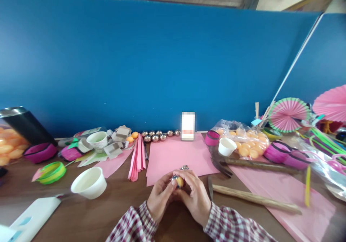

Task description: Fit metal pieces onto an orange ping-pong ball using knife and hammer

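Observation:
Both hands meet low in the middle of the head view, around a small ball (pixel 177 181). Part of its surface is shiny silver and part is yellow-orange. My left hand (pixel 162 195) grips the ball from the left, with the thumb pressed on it. From the right, my right hand (pixel 195 195) curls its fingers over the same ball. A small crumpled silver piece (pixel 184 167) lies just beyond the fingertips on a pink sheet (pixel 175 157). Several shiny silver balls (pixel 155 137) stand in rows along the blue panel, near two orange balls (pixel 132 137).
Two wooden-handled hammers (pixel 256 197) lie to the right, near a bag of orange balls (pixel 250 148) and a white cup (pixel 227 146). At left stand a white bowl (pixel 89 183), a green tape roll (pixel 52 172) and a black tumbler (pixel 28 126). A blue panel (pixel 162 62) closes the back.

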A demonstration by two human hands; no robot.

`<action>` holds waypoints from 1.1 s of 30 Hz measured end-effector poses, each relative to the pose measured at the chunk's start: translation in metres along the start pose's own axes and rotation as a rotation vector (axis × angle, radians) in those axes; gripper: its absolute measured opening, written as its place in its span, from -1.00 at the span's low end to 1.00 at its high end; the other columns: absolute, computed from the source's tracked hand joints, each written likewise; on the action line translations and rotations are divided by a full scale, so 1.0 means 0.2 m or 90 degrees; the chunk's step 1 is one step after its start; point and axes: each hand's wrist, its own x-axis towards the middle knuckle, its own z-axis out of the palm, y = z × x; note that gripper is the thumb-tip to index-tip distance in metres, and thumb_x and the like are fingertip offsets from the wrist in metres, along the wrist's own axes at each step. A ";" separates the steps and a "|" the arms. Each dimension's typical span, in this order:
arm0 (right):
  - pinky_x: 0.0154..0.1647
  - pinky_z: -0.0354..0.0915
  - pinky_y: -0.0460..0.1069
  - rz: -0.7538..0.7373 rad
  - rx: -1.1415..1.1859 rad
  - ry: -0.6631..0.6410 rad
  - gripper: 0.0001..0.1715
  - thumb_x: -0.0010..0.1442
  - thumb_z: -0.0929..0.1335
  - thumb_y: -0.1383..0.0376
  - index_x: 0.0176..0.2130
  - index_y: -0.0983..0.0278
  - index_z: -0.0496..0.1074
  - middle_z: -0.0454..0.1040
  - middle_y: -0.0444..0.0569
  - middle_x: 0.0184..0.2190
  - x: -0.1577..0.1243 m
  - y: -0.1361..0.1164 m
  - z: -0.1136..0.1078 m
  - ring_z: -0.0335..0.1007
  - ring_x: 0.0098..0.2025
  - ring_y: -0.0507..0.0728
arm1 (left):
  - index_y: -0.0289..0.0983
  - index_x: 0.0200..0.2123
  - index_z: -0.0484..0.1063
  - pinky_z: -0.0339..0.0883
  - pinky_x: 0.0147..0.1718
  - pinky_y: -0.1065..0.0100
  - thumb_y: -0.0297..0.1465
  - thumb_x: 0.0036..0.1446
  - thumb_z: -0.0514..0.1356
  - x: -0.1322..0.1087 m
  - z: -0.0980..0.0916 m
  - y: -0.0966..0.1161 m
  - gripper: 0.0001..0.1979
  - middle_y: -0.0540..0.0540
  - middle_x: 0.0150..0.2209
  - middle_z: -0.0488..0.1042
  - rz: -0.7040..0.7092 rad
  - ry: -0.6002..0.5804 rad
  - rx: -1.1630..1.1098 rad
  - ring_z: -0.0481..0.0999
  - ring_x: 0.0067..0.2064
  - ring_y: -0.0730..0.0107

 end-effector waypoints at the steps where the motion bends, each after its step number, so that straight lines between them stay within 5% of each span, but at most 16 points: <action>1: -0.07 0.22 0.07 0.000 0.001 0.000 -0.53 -0.06 0.34 0.46 -0.11 0.19 0.31 0.40 -0.03 -0.21 0.00 0.00 0.00 0.27 -0.13 0.14 | -0.26 -0.14 0.36 0.34 -0.33 0.25 -0.31 -0.04 0.16 0.00 0.00 0.00 -0.66 -0.20 -0.20 0.42 -0.002 0.002 0.000 0.42 -0.20 0.18; 12: -0.05 0.20 0.07 -0.016 -0.044 0.025 -0.51 -0.11 0.31 0.52 -0.13 0.20 0.32 0.39 -0.05 -0.20 0.00 0.01 0.01 0.26 -0.11 0.13 | -0.27 -0.12 0.35 0.18 -0.07 0.18 -0.42 -0.16 0.27 0.02 -0.03 -0.02 -0.57 -0.19 -0.16 0.42 0.029 -0.013 0.012 0.37 -0.11 0.20; 25: 0.08 0.05 0.14 -0.026 -0.082 -0.006 -0.38 -0.10 0.32 0.54 -0.03 0.18 0.26 0.35 -0.05 -0.09 0.00 0.02 0.02 0.18 -0.01 0.14 | -0.30 -0.24 0.35 0.29 -0.38 0.35 -0.32 0.05 0.08 0.02 0.00 -0.02 -0.78 -0.09 -0.38 0.41 0.011 -0.012 0.035 0.41 -0.33 0.37; 33: 0.03 0.11 0.14 -0.028 -0.065 -0.004 -0.46 -0.07 0.31 0.54 -0.08 0.19 0.29 0.37 -0.04 -0.14 0.00 0.02 0.01 0.19 -0.04 0.15 | -0.29 -0.14 0.31 0.31 -0.37 0.33 -0.28 0.03 0.08 0.02 -0.03 -0.04 -0.68 -0.13 -0.29 0.41 0.028 -0.015 0.109 0.41 -0.28 0.30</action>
